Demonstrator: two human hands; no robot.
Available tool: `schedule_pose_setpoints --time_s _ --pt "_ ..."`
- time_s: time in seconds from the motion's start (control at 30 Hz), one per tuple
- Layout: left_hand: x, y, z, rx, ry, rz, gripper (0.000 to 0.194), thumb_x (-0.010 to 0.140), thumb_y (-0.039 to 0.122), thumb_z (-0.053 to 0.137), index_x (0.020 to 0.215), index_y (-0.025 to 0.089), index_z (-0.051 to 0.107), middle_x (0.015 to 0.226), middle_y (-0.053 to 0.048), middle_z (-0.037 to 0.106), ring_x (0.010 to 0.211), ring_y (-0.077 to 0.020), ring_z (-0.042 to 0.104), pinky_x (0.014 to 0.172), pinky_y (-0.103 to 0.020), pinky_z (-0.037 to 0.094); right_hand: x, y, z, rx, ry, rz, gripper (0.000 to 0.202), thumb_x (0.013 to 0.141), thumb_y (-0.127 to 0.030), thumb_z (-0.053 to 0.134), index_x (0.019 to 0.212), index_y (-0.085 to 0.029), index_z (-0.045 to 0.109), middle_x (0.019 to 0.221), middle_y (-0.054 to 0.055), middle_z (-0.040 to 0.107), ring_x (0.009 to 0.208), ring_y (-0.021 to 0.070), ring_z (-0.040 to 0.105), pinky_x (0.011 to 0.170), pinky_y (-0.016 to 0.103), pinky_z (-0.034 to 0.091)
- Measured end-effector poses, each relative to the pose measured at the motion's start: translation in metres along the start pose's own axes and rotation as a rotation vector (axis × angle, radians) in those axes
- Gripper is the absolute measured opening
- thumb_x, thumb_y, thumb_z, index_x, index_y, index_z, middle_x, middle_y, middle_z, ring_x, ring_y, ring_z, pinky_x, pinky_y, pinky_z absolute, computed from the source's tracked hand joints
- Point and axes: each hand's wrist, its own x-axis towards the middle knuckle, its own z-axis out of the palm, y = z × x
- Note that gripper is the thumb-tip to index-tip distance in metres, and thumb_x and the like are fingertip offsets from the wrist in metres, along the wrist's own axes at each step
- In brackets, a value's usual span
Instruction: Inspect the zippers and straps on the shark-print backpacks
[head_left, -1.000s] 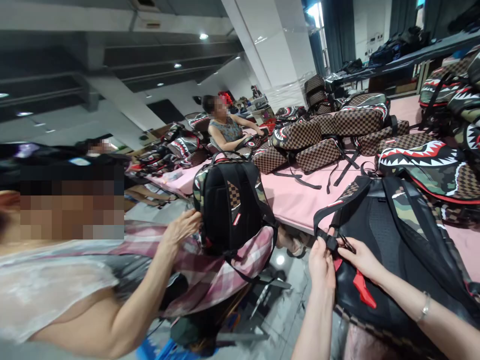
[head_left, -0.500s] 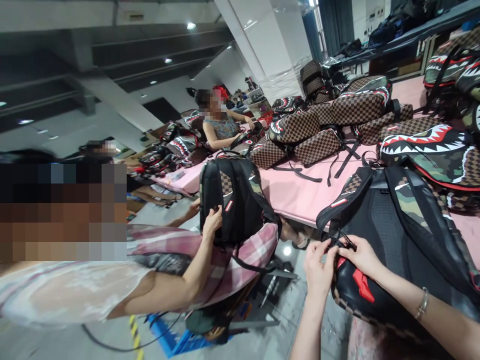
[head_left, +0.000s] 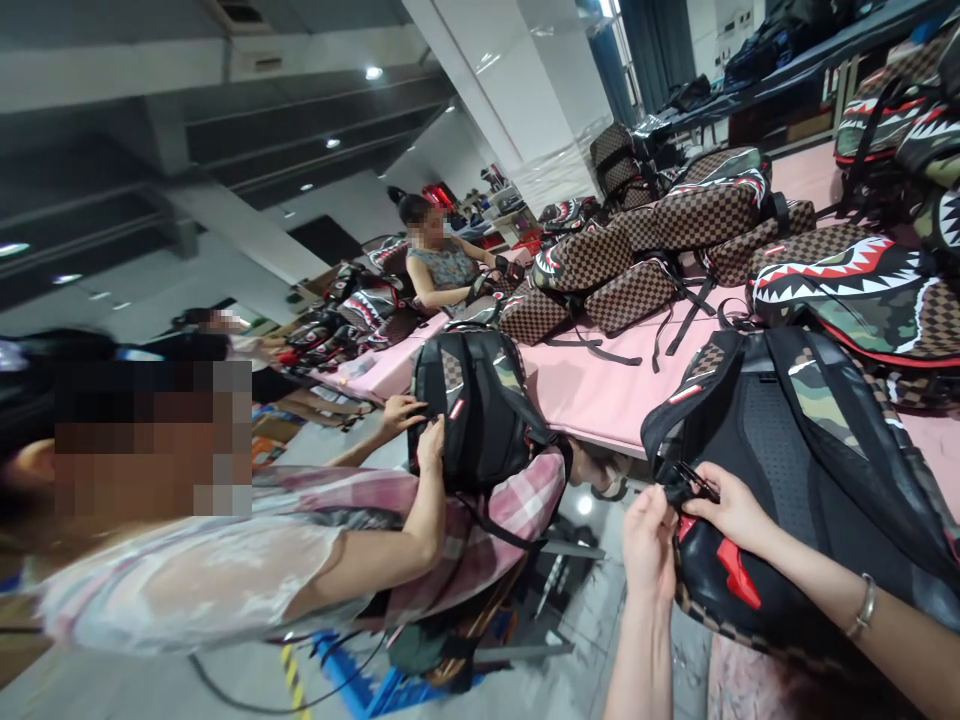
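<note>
A black backpack (head_left: 772, 450) with checkered and camouflage trim lies back side up, partly over the pink table's edge and my lap. Near its lower left corner, my left hand (head_left: 649, 525) is closed in a pinch on a black strap (head_left: 677, 487). Just to the right, my right hand (head_left: 724, 508) grips a small black tool (head_left: 699, 480), perhaps scissors or tweezers, beside the same strap. A red piece (head_left: 738, 574) shows on the bag below my right hand.
At left a person holds another black backpack (head_left: 480, 400) on the lap. Checkered and shark-mouth bags (head_left: 840, 285) are piled along the pink table (head_left: 585, 385). Farther back another person sits among bags. A blue frame (head_left: 352, 680) stands on the floor.
My hands have shifted slightly right in view, staying at the strap; the left hand's fingers are drawn closer together. The person at left has brought a hand up to the front of their backpack.
</note>
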Motion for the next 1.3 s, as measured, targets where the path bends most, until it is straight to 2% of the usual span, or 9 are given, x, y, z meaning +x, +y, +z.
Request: schedule_pose_setpoints --time_s 0.1,0.27,0.37,0.5,0.63,0.7,0.87,1.03,1.3 --pt "-0.005 0.001 0.004 -0.082 -0.012 -0.011 0.034 0.064 0.043 0.072 0.059 0.011 0.061 0.054 0.003 0.043 0.050 -0.0056 0.036 0.052 -0.019 0.033 -0.002 -0.003 -0.005 0.032 -0.015 -0.006 0.016 0.062 -0.022 0.060 0.066 -0.020 0.045 0.065 -0.004 0.051 0.064 0.0137 0.052 0.064 0.026 0.042" --pt "-0.005 -0.004 -0.002 0.088 -0.018 0.013 0.025 0.061 0.033 0.076 0.062 0.012 0.062 0.058 0.003 0.048 0.054 -0.0065 0.041 0.055 -0.019 0.033 -0.009 -0.011 -0.008 0.046 -0.017 -0.016 0.014 0.064 -0.021 0.061 0.071 -0.019 0.050 0.070 -0.003 0.053 0.069 0.0142 0.053 0.064 0.026 0.042" --pt "-0.006 -0.003 -0.004 0.158 -0.057 0.046 0.019 0.065 0.030 0.073 0.069 0.013 0.066 0.066 0.001 0.052 0.061 -0.0080 0.045 0.060 -0.020 0.036 -0.014 -0.016 -0.011 0.005 0.021 -0.008 0.014 0.068 -0.025 0.060 0.077 -0.018 0.053 0.076 -0.001 0.056 0.071 0.0153 0.055 0.063 0.026 0.043" --pt "-0.008 -0.002 -0.004 0.198 -0.085 0.106 0.017 0.068 0.030 0.070 0.070 0.013 0.068 0.070 0.000 0.052 0.066 -0.0098 0.046 0.063 -0.021 0.037 -0.024 -0.021 -0.021 -0.121 0.080 -0.026 0.017 0.077 -0.033 0.053 0.086 -0.018 0.055 0.083 0.003 0.061 0.079 0.0174 0.059 0.074 0.029 0.045" --pt "-0.009 -0.003 -0.005 0.187 -0.087 0.135 0.015 0.068 0.029 0.070 0.068 0.013 0.068 0.069 0.000 0.051 0.066 -0.0098 0.045 0.063 -0.021 0.036 -0.043 -0.025 -0.029 -0.339 0.220 0.024 0.030 0.084 -0.040 0.044 0.106 -0.020 0.049 0.093 0.006 0.063 0.085 0.0198 0.061 0.075 0.031 0.046" --pt "-0.009 -0.005 -0.005 0.190 -0.088 0.137 0.015 0.068 0.028 0.070 0.069 0.014 0.068 0.069 0.000 0.050 0.066 -0.0100 0.045 0.063 -0.021 0.036 -0.055 -0.029 -0.031 -0.443 0.251 -0.020 0.026 0.087 -0.039 0.039 0.105 -0.022 0.049 0.094 0.005 0.064 0.086 0.0197 0.061 0.074 0.031 0.046" --pt "-0.010 -0.009 -0.005 0.251 -0.077 0.174 0.014 0.070 0.029 0.068 0.069 0.015 0.067 0.071 0.000 0.050 0.068 -0.0110 0.045 0.065 -0.023 0.036 -0.068 -0.039 -0.026 -0.632 0.150 -0.154 0.020 0.089 -0.030 0.035 0.087 -0.023 0.053 0.079 0.002 0.063 0.075 0.0186 0.059 0.069 0.030 0.044" --pt "-0.013 -0.009 -0.005 0.338 -0.067 0.240 0.014 0.072 0.029 0.065 0.071 0.015 0.067 0.072 -0.002 0.051 0.072 -0.0131 0.046 0.069 -0.025 0.036 -0.065 -0.041 -0.023 -0.684 0.126 -0.134 0.022 0.090 -0.030 0.033 0.085 -0.023 0.053 0.079 0.003 0.063 0.076 0.0200 0.058 0.069 0.031 0.042" --pt "-0.016 -0.008 -0.003 0.410 -0.054 0.284 0.012 0.074 0.026 0.064 0.072 0.016 0.068 0.073 -0.002 0.052 0.074 -0.0145 0.047 0.071 -0.025 0.037 -0.061 -0.042 -0.024 -0.583 0.058 -0.089 0.019 0.089 -0.031 0.036 0.084 -0.025 0.053 0.080 0.002 0.064 0.074 0.0194 0.059 0.066 0.030 0.043"
